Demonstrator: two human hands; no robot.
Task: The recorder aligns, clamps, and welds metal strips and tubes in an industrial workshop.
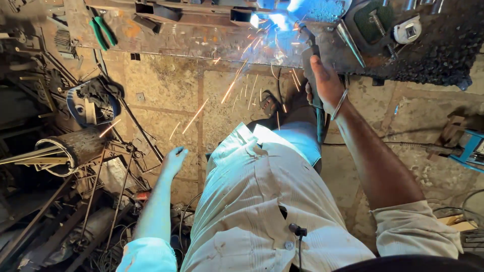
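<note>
- Head view, looking straight down the person's pale shirt (262, 201) to a stone floor (166, 80).
- The right hand (325, 83) is closed around the handle of a welding electrode holder (308, 50), fingers wrapped tight, a thin metal bangle (340, 103) on the wrist.
- The holder reaches to the far edge of the scene, where its tip meets a rusty steel workbench (201, 43); a blue-white arc glare (275, 17) burns at that spot, far and slightly right of centre.
- Orange sparks (229, 90) stream from the arc down and to the left over the floor.
- The left hand (175, 160) hangs free out to the left, fingers loosely spread, holding nothing and touching nothing.
- Below the sparks a sandalled foot (270, 106) stands on the floor.
- On the bench, far left, lie green-handled pliers (103, 31); far right sits a clamp with a screw (378, 25).
- Left of the person is a heap of scrap rods and metal parts (75, 201), with a rusty cylinder (80, 146) lying on top.
- A blue machine (471, 146) shows at the right edge.
- A small clip microphone (298, 231) hangs on the shirt front, near.
</note>
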